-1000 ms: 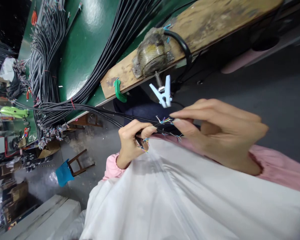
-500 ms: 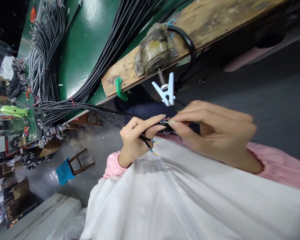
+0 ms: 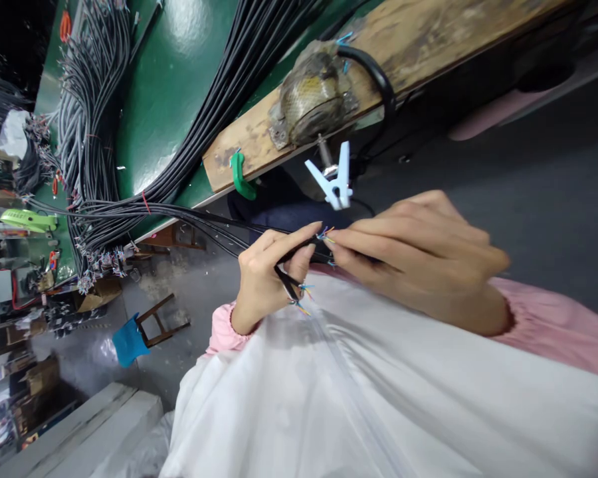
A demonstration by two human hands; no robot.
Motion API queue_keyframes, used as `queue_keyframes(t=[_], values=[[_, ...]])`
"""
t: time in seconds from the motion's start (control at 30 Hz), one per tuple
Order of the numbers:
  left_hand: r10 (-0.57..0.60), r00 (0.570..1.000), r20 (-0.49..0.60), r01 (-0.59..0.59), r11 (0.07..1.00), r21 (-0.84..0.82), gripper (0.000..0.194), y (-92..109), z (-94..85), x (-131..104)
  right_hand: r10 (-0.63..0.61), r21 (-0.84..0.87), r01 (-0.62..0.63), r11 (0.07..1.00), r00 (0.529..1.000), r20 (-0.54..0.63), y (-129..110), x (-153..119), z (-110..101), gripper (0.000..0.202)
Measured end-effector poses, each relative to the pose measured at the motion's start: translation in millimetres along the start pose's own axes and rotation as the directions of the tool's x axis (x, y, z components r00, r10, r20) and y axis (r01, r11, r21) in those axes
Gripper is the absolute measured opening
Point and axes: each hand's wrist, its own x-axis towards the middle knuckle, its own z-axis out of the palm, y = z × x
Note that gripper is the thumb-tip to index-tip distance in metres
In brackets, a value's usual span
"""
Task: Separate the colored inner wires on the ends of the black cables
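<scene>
Black cables [image 3: 214, 222] run from the bench into my left hand [image 3: 266, 272], whose thumb and forefinger pinch one of them near its stripped end. Thin coloured wires [image 3: 323, 234] fan out of that end. My right hand [image 3: 413, 255] closes thumb and fingertips on these wires, close to the left fingertips. Below the left thumb, more cable ends [image 3: 293, 292] stick out with blue, yellow and red wires showing. Just beyond my hands, a light blue plastic clip [image 3: 333, 179] sits on the shaft of a small motor [image 3: 311, 99].
The motor is fixed on a wooden board [image 3: 423, 50] along the green bench [image 3: 149, 99]. A green clamp [image 3: 240, 174] grips the board's end. Large bundles of grey and black cable [image 3: 92, 126] lie on the bench. A blue-seated stool [image 3: 129, 340] stands on the floor at left.
My right hand has shifted slightly left, its fingers drawn closer together at the wires. The left hand's cable end has tipped up a little, and the loose cable ends have moved slightly.
</scene>
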Motion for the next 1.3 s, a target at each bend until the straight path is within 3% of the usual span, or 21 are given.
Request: queue_keyframes(t=[0.17,0.3,0.47,0.57,0.67,0.77,0.83,0.9,0.97,1.07,1.3], values=[[-0.073,0.997,0.032,0.074,0.997,-0.030,0.026,0.0,0.5,0.1,0.029,-0.003,-0.029,1.000,1.000,-0.011,-0.6,0.8,1.0,0.016],[-0.114,0.991,0.065,0.116,0.993,-0.029,0.029,-1.7,-0.5,-0.1,-0.018,-0.009,0.018,1.000,0.997,0.070,6.2,-0.2,0.0,0.016],[-0.038,0.987,0.159,0.032,0.999,0.036,0.030,-12.6,5.6,-5.3,-0.015,-0.003,0.015,1.000,0.998,0.067,11.2,-2.5,-1.4,0.020],[0.019,0.979,0.202,-0.041,0.993,0.109,0.026,-18.6,10.9,-8.5,0.087,0.013,-0.092,0.996,0.977,0.193,14.6,-4.2,-6.8,0.024],[0.153,0.959,0.239,-0.182,0.978,0.106,0.026,-17.7,10.8,-5.7,0.198,0.261,-0.319,0.911,0.894,0.401,24.8,-3.4,-14.8,0.028],[0.252,0.943,0.219,-0.269,0.961,0.054,0.034,-11.7,6.2,0.8,0.240,0.493,-0.647,0.582,0.715,0.657,36.2,1.9,-18.6,0.042],[0.248,0.951,0.187,-0.255,0.967,0.017,0.037,-7.8,3.8,3.3,0.280,0.524,-0.749,0.405,0.647,0.709,40.3,6.5,-17.5,0.044],[0.225,0.965,0.131,-0.223,0.974,-0.034,0.037,-5.5,3.2,3.1,0.304,0.565,-0.737,0.371,0.671,0.676,41.0,10.2,-15.1,0.038],[0.210,0.976,0.057,-0.204,0.975,-0.085,0.035,-4.6,3.7,0.9,0.236,0.619,-0.674,0.404,0.730,0.641,39.4,12.1,-13.5,0.031],[0.172,0.985,0.013,-0.169,0.979,-0.117,0.036,-4.5,4.4,-1.9,0.160,0.643,-0.626,0.441,0.760,0.630,34.5,11.8,-13.1,0.029],[0.102,0.994,-0.030,-0.105,0.988,-0.113,0.034,-1.9,3.1,-0.4,0.340,0.676,-0.535,0.506,0.844,0.414,15.7,5.6,3.0,0.028]])
